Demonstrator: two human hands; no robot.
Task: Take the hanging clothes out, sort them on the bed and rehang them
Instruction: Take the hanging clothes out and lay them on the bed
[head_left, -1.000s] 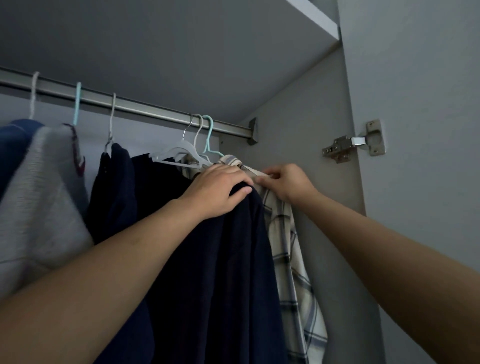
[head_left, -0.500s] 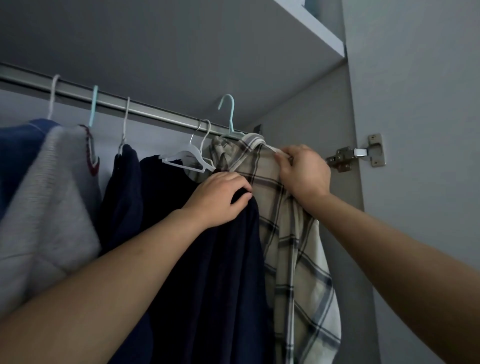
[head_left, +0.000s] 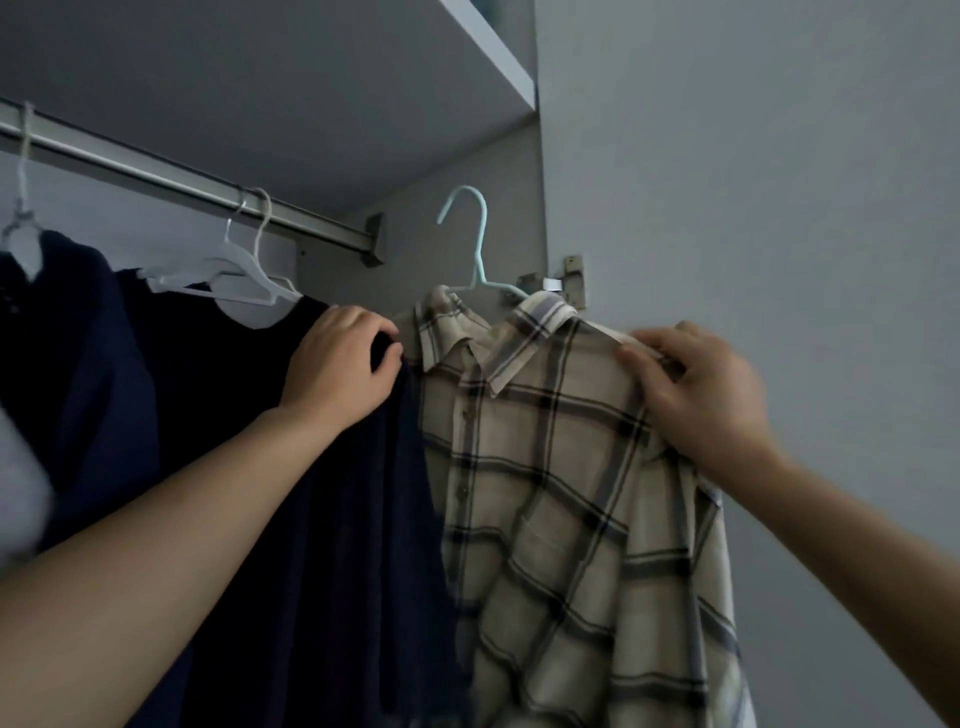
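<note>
Gripping the shoulder of a plaid shirt (head_left: 561, 493), the person's right hand (head_left: 701, 395) curls its fingers over the fabric and holds the garment clear of the rail (head_left: 171, 179). The shirt hangs on a pale blue hanger (head_left: 470, 244), whose hook stands free in the air to the right of the rail's end bracket (head_left: 375, 240), touching nothing. The left hand (head_left: 343, 364) is closed over the top edge of a dark navy garment (head_left: 322, 519), which hangs just beside the shirt on the left. Two white hangers (head_left: 244, 280) are hooked on the rail above the navy garment; a third white hanger (head_left: 21, 208) carries another dark piece at the far left. A shelf (head_left: 493, 57) runs above the rail. A metal door hinge (head_left: 563, 280) shows behind the shirt's collar, fixed to the grey wardrobe door (head_left: 753, 156) at the right.
</note>
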